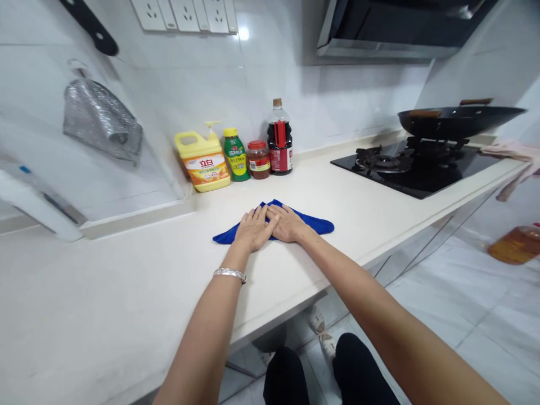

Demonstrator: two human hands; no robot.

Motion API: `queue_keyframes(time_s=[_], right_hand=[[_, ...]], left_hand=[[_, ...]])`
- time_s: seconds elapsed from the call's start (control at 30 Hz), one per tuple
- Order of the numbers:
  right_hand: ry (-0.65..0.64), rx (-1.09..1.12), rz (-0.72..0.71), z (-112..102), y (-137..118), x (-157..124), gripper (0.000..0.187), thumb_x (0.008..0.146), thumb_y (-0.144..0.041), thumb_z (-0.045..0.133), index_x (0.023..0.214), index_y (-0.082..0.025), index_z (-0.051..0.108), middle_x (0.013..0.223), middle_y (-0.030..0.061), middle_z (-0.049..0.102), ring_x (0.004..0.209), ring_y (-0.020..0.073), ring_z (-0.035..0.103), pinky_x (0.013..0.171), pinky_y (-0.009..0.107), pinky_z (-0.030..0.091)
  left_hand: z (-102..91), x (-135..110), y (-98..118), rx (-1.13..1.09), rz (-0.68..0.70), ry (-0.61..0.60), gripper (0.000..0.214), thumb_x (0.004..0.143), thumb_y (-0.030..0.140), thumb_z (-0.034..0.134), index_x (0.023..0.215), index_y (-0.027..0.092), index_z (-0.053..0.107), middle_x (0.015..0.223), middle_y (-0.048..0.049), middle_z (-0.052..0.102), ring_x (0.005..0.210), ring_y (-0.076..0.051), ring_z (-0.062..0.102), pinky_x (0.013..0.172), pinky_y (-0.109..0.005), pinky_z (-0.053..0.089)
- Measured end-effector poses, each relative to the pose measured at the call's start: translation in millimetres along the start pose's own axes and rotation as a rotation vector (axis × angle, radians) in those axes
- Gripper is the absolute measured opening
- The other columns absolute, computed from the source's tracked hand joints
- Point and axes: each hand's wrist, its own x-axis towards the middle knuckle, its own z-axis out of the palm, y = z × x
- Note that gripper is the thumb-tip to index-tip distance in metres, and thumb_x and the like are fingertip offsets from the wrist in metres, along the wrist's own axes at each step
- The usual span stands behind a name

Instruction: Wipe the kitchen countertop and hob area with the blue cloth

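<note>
Head view. One worktop (126, 292), pale and smooth, runs from the near left to a gas hob (415, 169) at the far right.

Item 1: a blue cloth (316, 226) lies flat on the worktop, near its front edge and roughly midway along it. One corner points toward the hob, another toward the left.

Item 2: the left grip (253, 229), a bare hand, rests palm down on the cloth with fingers stretched out. It is released and clasps nothing. A silver bracelet (230, 274) sits on that wrist.

Item 3: the right grip (289, 223) lies just beside the left, also palm down on the cloth and released. The fingertips of the two grips meet or overlap; which cannot be told.

Item 4: against the back wall, well apart from the cloth, stand four containers in a row: a yellow detergent bottle (205, 163), a green bottle (236, 154), a red-lidded jar (258, 160) and a dark sauce bottle (279, 138).

Item 5: a black wok (458, 119) sits on the far burner of the hob, beneath an extractor hood (392, 28).

Item 6: a metallic mesh piece (101, 121) hangs on the left wall. Wall sockets (185, 14) are set above the containers.

Item 7: a bottle of amber liquid (517, 244) shows on the tiled floor at the right edge.
</note>
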Motion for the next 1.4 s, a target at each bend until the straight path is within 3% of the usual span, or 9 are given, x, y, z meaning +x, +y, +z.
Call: queue_keyframes(time_s=[0.27, 0.63, 0.9, 1.1, 1.23, 1.4], right_hand=[[0.011, -0.103, -0.063, 6.6, -17.1, -32.5, 0.065, 0.099, -0.043, 0.025, 0.156, -0.012, 0.029, 0.163, 0.0111, 0.026, 0.151, 0.0255, 0.022, 0.124, 0.047, 0.016], [0.005, -0.107, -0.125, 13.0, -67.0, -76.1, 0.067, 0.101, -0.047, 0.018, 0.156, -0.010, 0.028, 0.164, 0.0117, 0.025, 0.152, 0.0249, 0.018, 0.125, 0.046, 0.015], [-0.028, -0.065, -0.181, 11.1, -110.0, -79.9, 0.066, 0.100, -0.040, 0.022, 0.157, -0.006, 0.024, 0.165, 0.0137, 0.019, 0.153, 0.0302, 0.013, 0.124, 0.053, 0.013], [-0.029, -0.005, -0.281, 11.0, -124.9, -65.5, 0.063, 0.101, -0.040, 0.025, 0.156, -0.009, 0.025, 0.164, 0.0152, 0.020, 0.153, 0.0300, 0.011, 0.123, 0.058, 0.011], [-0.060, -0.034, -0.344, 12.3, -130.5, -45.4, 0.058, 0.103, -0.041, 0.024, 0.155, -0.016, 0.030, 0.165, 0.0155, 0.020, 0.153, 0.0311, 0.010, 0.122, 0.059, 0.011], [-0.069, -0.074, -0.390, 16.8, -133.1, -15.4, 0.056, 0.104, -0.039, 0.025, 0.156, -0.019, 0.028, 0.165, 0.0150, 0.020, 0.153, 0.0306, 0.014, 0.122, 0.058, 0.014]], left_hand=[[-0.7, -39.4, 8.5, -0.046, -0.006, -0.040, 0.090, 0.091, 0.071, 0.012, 0.157, 0.009, 0.016, 0.165, -0.0137, 0.014, 0.152, -0.033, 0.011, 0.124, -0.052, 0.010], [-3.1, -115.2, 4.3, -0.060, 0.000, -0.053, 0.091, 0.092, 0.070, 0.011, 0.157, 0.008, 0.014, 0.165, -0.0147, 0.011, 0.153, -0.032, 0.007, 0.125, -0.050, 0.006], [-20.5, -150.8, -45.2, -0.096, 0.144, -0.042, 0.085, 0.093, 0.071, 0.026, 0.157, 0.014, 0.022, 0.164, -0.0117, 0.018, 0.152, -0.026, 0.017, 0.125, -0.044, 0.016], [-47.5, -145.6, -95.7, -0.203, 0.226, -0.012, 0.062, 0.097, 0.061, 0.031, 0.145, 0.026, 0.047, 0.149, -0.0023, 0.051, 0.136, -0.020, 0.049, 0.118, -0.037, 0.034], [-43.6, -134.4, -118.7, -0.234, 0.229, 0.160, 0.051, 0.097, 0.052, 0.032, 0.130, 0.027, 0.061, 0.133, -0.0016, 0.065, 0.123, -0.020, 0.060, 0.110, -0.037, 0.043], [-32.0, -129.4, -127.9, -0.184, 0.155, 0.264, 0.049, 0.093, 0.047, 0.038, 0.130, 0.021, 0.059, 0.136, -0.0070, 0.062, 0.125, -0.023, 0.056, 0.112, -0.042, 0.041]])
